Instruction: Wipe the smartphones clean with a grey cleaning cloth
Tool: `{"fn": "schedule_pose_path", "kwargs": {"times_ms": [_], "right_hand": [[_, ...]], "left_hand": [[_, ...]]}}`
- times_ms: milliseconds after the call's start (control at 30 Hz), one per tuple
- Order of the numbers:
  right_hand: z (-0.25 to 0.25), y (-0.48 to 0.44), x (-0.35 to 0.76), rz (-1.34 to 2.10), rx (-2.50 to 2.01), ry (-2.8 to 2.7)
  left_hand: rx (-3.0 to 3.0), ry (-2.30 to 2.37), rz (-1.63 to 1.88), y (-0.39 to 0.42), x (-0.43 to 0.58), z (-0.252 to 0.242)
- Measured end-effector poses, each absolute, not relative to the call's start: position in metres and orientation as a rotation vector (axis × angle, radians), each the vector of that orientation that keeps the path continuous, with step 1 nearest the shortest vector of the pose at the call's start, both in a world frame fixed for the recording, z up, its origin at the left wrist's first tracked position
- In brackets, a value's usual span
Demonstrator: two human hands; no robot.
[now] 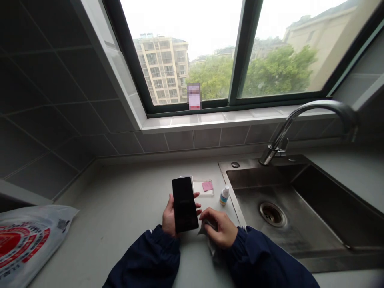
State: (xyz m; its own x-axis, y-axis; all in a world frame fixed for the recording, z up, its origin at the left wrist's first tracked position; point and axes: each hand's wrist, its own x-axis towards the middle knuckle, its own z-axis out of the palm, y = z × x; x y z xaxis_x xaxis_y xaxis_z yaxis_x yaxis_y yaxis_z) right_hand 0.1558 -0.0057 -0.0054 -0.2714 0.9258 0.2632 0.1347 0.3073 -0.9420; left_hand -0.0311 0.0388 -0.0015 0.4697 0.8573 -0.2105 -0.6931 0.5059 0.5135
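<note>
A black smartphone [184, 204] rests in my left hand [169, 219], its dark screen facing me and my fingertips showing past its right edge. Just to the right, my right hand [221, 229] is closed on a crumpled grey cloth [212, 249] that hangs down below the fingers. Behind the phone lies a clear plastic case [198, 191] with a pink piece of paper [207, 186] on it. A small white bottle [224, 195] with a coloured label stands upright to the right of the case.
To the right, a steel sink [240, 216] is set into the pale counter [126, 224], with a curved chrome faucet [276, 140] at its back. A plastic bag [27, 244] with red print lies at far left. The window [192, 52] is behind the counter.
</note>
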Motion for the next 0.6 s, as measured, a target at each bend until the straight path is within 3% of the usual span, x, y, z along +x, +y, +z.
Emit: {"fn": "schedule_pose_path", "kwargs": {"times_ms": [600], "right_hand": [[-0.0045, 0.002, 0.1623, 0.7, -1.01, -1.463]], "left_hand": [[0.467, 0.399, 0.866, 0.0354, -0.0338, -0.0033]]}}
